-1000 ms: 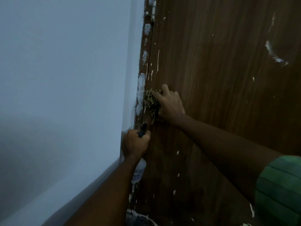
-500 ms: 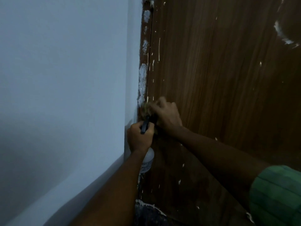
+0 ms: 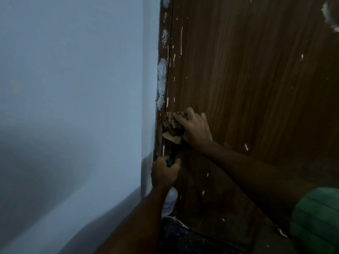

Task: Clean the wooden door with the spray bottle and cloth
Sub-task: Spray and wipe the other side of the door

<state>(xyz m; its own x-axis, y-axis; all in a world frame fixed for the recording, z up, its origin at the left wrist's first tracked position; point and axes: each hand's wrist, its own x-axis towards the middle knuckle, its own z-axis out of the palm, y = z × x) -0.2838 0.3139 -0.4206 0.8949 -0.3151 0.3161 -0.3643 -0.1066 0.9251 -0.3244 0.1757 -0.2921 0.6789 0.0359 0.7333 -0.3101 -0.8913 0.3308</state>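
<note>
The dark brown wooden door [image 3: 247,79] fills the right half of the head view, flecked with white paint spots. My right hand [image 3: 195,128] presses a checked cloth [image 3: 171,123] against the door near its left edge. Just below it, my left hand [image 3: 164,173] grips the neck of a spray bottle [image 3: 169,202], whose black nozzle points up toward the cloth. The bottle's pale body hangs under my fist, partly hidden by my forearm.
A plain pale wall [image 3: 73,107] takes up the left half. The door frame [image 3: 162,79] between wall and door carries white plaster patches. Dark speckled floor [image 3: 176,233] shows at the door's foot. A white smear [image 3: 330,17] marks the door's upper right.
My right hand and the cloth slid down the door's edge, toward the bottle nozzle, then stayed near there. My left hand kept hold of the bottle, with little shift.
</note>
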